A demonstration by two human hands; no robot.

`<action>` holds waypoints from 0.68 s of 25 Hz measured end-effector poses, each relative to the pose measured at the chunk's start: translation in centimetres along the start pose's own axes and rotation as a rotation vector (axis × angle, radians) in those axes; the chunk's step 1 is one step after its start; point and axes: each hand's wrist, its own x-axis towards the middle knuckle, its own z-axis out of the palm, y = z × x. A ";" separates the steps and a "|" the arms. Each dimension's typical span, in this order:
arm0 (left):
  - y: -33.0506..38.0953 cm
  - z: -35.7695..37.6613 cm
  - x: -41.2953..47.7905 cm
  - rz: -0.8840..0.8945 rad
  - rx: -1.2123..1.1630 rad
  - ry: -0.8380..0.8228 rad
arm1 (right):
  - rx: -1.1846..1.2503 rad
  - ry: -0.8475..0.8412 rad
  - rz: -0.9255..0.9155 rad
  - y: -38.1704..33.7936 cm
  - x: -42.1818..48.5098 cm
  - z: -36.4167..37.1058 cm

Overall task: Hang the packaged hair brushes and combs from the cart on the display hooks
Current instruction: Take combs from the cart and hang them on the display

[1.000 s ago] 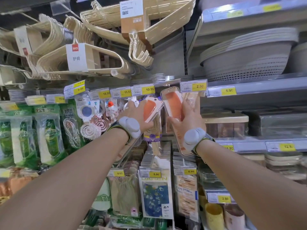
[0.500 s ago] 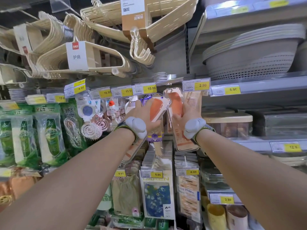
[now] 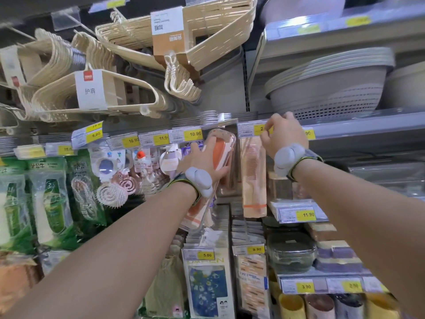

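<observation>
My left hand point(image 3: 202, 165) grips a clear pack with an orange hair brush point(image 3: 221, 151), tilted, its top up by the hook under the 10.90 price tag point(image 3: 192, 134). A second similar pack shows right behind it; I cannot tell whether that one hangs on the hook. My right hand point(image 3: 283, 136) is higher and to the right, its fingers pinching the price tag holder point(image 3: 249, 128) at the hook's end. Below that tag hangs a packaged pink comb point(image 3: 253, 178). The cart is out of view.
Round brushes and small mirrors point(image 3: 115, 187) hang to the left, green packs point(image 3: 46, 203) further left. Beige hanger bundles point(image 3: 96, 95) hang overhead. Grey colander bowls point(image 3: 328, 88) sit on the right shelf. More packs point(image 3: 207, 282) hang on hooks below.
My right hand let go of its orange brush pack and rose to the price tag holder. My left hand moved its pack right and up toward the hook.
</observation>
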 end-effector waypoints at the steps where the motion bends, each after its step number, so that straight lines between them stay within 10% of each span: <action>1: 0.4 0.1 0.3 -0.011 0.005 -0.010 | -0.017 0.025 -0.012 0.9 0.6 -0.3; 6: 2.1 1.0 1.1 -0.055 0.066 -0.037 | -0.168 -0.143 -0.022 4.2 2.5 -0.1; 17: 3.1 6.3 6.3 -0.140 0.191 -0.125 | -0.300 0.030 -0.186 5.5 2.1 1.7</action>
